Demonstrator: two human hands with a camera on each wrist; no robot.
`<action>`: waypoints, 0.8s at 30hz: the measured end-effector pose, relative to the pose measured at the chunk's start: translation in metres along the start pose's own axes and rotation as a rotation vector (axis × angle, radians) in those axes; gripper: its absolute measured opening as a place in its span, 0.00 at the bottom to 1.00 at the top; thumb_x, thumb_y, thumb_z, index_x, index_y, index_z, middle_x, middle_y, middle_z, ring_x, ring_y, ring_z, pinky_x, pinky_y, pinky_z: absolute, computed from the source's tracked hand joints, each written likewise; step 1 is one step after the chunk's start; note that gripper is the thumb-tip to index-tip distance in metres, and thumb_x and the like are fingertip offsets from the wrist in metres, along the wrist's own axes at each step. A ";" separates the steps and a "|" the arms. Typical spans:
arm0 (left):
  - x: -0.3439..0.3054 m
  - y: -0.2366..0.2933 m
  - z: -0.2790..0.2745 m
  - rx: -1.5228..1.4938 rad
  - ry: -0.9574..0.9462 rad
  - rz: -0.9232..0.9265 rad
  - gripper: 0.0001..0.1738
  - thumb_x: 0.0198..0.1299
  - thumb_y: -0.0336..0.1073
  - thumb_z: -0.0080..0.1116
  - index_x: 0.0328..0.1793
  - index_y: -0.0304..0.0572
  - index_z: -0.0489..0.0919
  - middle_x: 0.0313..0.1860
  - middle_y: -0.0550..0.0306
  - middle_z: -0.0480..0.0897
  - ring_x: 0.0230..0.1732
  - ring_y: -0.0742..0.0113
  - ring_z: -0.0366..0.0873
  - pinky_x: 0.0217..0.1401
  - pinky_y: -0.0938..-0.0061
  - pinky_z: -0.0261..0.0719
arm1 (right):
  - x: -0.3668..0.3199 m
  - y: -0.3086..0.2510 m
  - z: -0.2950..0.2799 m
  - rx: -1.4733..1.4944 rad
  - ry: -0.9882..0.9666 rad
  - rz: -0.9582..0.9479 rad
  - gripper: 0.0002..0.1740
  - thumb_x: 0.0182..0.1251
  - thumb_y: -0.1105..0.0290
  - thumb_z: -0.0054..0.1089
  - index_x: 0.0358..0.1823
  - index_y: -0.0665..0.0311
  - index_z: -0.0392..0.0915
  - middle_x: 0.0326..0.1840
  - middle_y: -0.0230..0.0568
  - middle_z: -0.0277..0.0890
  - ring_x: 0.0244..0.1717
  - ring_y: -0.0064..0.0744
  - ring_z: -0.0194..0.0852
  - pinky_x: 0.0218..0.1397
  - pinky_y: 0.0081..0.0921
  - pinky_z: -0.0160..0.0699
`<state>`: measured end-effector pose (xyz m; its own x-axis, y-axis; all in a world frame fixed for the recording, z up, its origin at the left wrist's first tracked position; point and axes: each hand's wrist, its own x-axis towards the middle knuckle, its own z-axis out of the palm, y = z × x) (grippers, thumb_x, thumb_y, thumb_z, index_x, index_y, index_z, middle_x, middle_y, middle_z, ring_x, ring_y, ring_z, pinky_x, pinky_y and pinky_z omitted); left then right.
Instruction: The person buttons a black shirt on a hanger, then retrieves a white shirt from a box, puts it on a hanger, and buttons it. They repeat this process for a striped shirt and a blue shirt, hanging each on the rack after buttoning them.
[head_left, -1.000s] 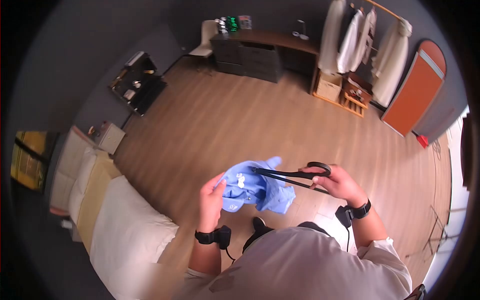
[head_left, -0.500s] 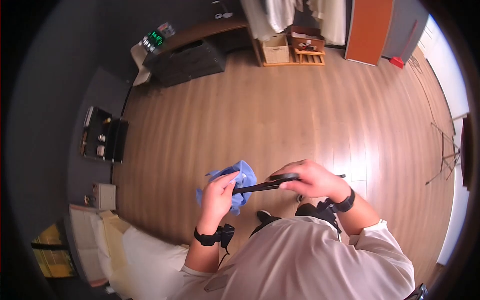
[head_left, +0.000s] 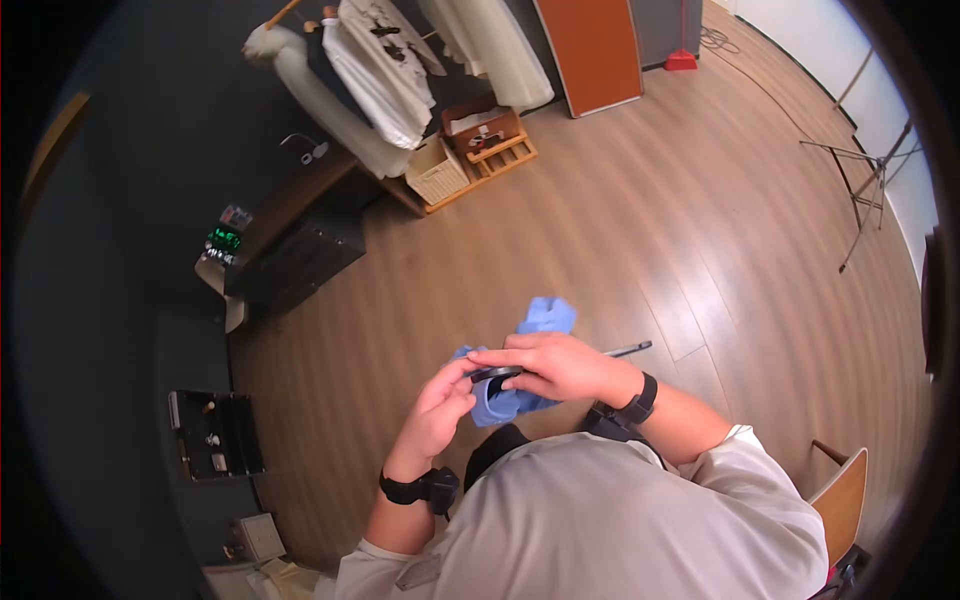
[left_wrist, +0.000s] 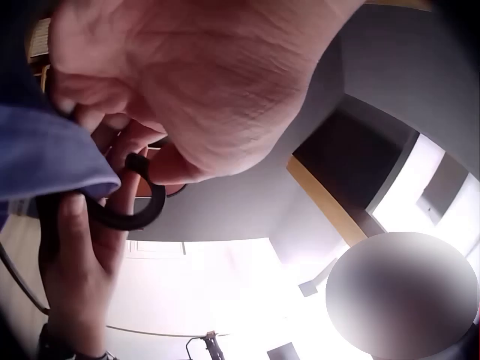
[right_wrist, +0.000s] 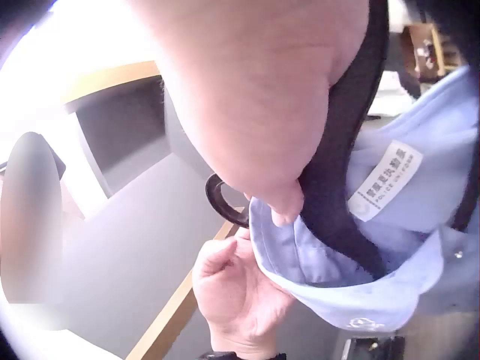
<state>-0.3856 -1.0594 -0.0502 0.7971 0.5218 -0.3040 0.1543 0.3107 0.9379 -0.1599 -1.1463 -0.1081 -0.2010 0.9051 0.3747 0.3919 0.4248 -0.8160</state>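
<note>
A blue garment (head_left: 546, 315) hangs below both hands, its collar open around a black hanger (right_wrist: 337, 172) in the right wrist view. A printed white label (right_wrist: 386, 180) shows inside the collar. My right hand (head_left: 570, 367) grips the hanger, with one arm of it (head_left: 630, 349) sticking out past the wrist. My left hand (head_left: 432, 418) pinches near the curved hook (left_wrist: 135, 214), at the collar's edge, thumb touching the hook in the left wrist view. Part of the left fingers is hidden by cloth.
Clothes hang on a rack (head_left: 375, 75) above a woven basket (head_left: 437, 175) and a wooden crate. A long desk (head_left: 290, 205) lines the wall. An orange board (head_left: 592, 55), a red dustpan, a metal stand (head_left: 865, 185) and a chair (head_left: 840, 500) stand around the floor.
The view has swung to the right across the room. My hands have come together at the collar, and the garment and hanger have turned between them; the right hand has moved left.
</note>
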 end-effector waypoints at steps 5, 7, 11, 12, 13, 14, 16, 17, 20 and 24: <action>0.066 -0.005 -0.004 0.491 -0.032 0.064 0.33 0.67 0.23 0.60 0.79 0.33 0.68 0.70 0.50 0.78 0.75 0.58 0.74 0.77 0.63 0.71 | 0.001 0.049 -0.056 -0.080 0.057 -0.045 0.33 0.65 0.73 0.70 0.73 0.49 0.77 0.38 0.41 0.77 0.40 0.45 0.79 0.44 0.41 0.78; 0.093 -0.011 -0.013 0.688 0.023 0.137 0.34 0.66 0.26 0.64 0.78 0.37 0.70 0.71 0.50 0.78 0.76 0.56 0.73 0.78 0.61 0.70 | 0.006 0.063 -0.078 -0.064 0.061 -0.061 0.31 0.66 0.71 0.70 0.71 0.49 0.79 0.38 0.41 0.77 0.40 0.45 0.79 0.44 0.41 0.78; 0.150 -0.006 -0.040 0.908 -0.023 0.322 0.31 0.65 0.31 0.67 0.75 0.41 0.76 0.72 0.49 0.79 0.76 0.44 0.72 0.82 0.55 0.64 | 0.036 0.069 -0.134 -0.089 -0.051 0.039 0.29 0.68 0.71 0.68 0.71 0.49 0.79 0.42 0.41 0.81 0.44 0.48 0.80 0.51 0.44 0.80; 0.168 -0.004 -0.048 0.947 -0.065 0.378 0.30 0.65 0.31 0.67 0.74 0.40 0.76 0.70 0.48 0.80 0.74 0.44 0.74 0.80 0.56 0.67 | 0.045 0.075 -0.142 -0.106 -0.034 0.023 0.28 0.68 0.70 0.68 0.71 0.50 0.79 0.42 0.42 0.82 0.45 0.49 0.80 0.51 0.44 0.80; 0.189 -0.002 -0.058 0.987 -0.098 0.443 0.29 0.65 0.32 0.67 0.72 0.39 0.77 0.68 0.47 0.81 0.72 0.44 0.76 0.78 0.57 0.69 | 0.058 0.082 -0.151 -0.128 -0.021 -0.001 0.28 0.69 0.70 0.68 0.70 0.51 0.79 0.42 0.42 0.82 0.46 0.49 0.81 0.52 0.44 0.80; 0.210 0.002 -0.068 1.029 -0.126 0.511 0.28 0.65 0.32 0.66 0.71 0.38 0.78 0.66 0.47 0.82 0.70 0.43 0.77 0.75 0.58 0.72 | 0.073 0.088 -0.160 -0.152 -0.009 -0.029 0.27 0.69 0.69 0.68 0.70 0.51 0.79 0.42 0.43 0.83 0.47 0.49 0.81 0.52 0.44 0.80; 0.243 0.009 -0.085 0.889 -0.177 0.371 0.25 0.65 0.33 0.65 0.69 0.38 0.78 0.61 0.44 0.83 0.65 0.42 0.80 0.67 0.59 0.77 | 0.106 0.089 -0.177 -0.143 -0.077 0.033 0.26 0.69 0.68 0.67 0.69 0.53 0.80 0.43 0.43 0.83 0.48 0.50 0.81 0.54 0.44 0.80; 0.260 0.011 -0.093 0.815 -0.200 0.301 0.24 0.66 0.34 0.64 0.68 0.38 0.79 0.59 0.42 0.84 0.62 0.41 0.81 0.64 0.59 0.80 | 0.124 0.091 -0.186 -0.136 -0.117 0.064 0.25 0.70 0.68 0.67 0.69 0.53 0.80 0.44 0.44 0.83 0.49 0.51 0.81 0.54 0.44 0.80; 0.302 0.017 -0.113 0.856 -0.119 0.406 0.15 0.68 0.35 0.59 0.58 0.39 0.80 0.50 0.41 0.85 0.52 0.36 0.83 0.50 0.53 0.82 | 0.171 0.109 -0.205 -0.171 -0.108 0.103 0.24 0.69 0.68 0.69 0.67 0.55 0.81 0.43 0.43 0.83 0.45 0.50 0.80 0.50 0.41 0.81; 0.348 0.035 -0.140 0.945 -0.006 0.466 0.11 0.67 0.36 0.59 0.52 0.42 0.82 0.43 0.44 0.86 0.43 0.36 0.84 0.42 0.50 0.83 | 0.227 0.146 -0.214 -0.253 -0.072 0.156 0.24 0.70 0.67 0.69 0.68 0.51 0.81 0.48 0.40 0.76 0.41 0.46 0.80 0.47 0.39 0.81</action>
<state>-0.1846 -0.7555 -0.1470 0.8971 0.4256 0.1187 0.2220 -0.6665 0.7117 0.0438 -0.8750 -0.0486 -0.1799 0.9602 0.2137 0.6321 0.2793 -0.7228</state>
